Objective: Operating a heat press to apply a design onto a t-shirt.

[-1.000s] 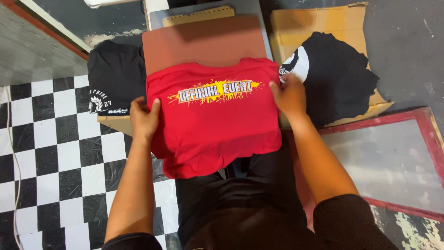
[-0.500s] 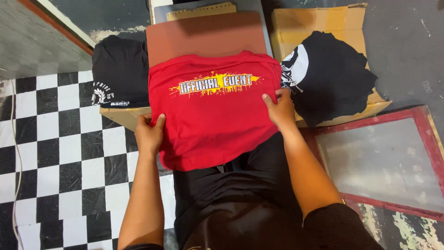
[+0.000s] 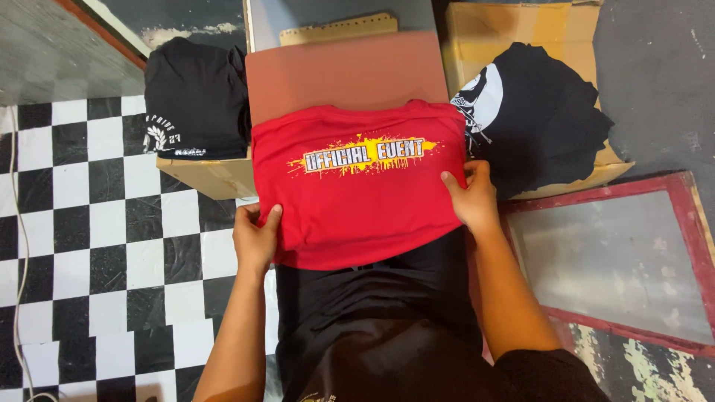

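Note:
A red T-shirt (image 3: 357, 201) with a yellow and white print across the chest lies on a reddish-brown flat board (image 3: 342, 71), its lower part hanging over the near edge. My left hand (image 3: 255, 240) grips the shirt's lower left edge. My right hand (image 3: 471, 199) grips the shirt's right edge, thumb on top of the cloth. Both hands are near the front of the board, just above my black clothing (image 3: 380, 327).
A black garment (image 3: 195, 100) lies on a cardboard box (image 3: 212, 177) at the left. Another black garment with a white print (image 3: 532, 115) rests on a cardboard box (image 3: 596, 171) at the right. A red-framed screen (image 3: 618, 260) lies on the floor at right, checkered floor (image 3: 89, 246) at left.
Both hands have slid down the shirt's sides toward me, drawing the red shirt lower on the board, so more bare board shows at the far end.

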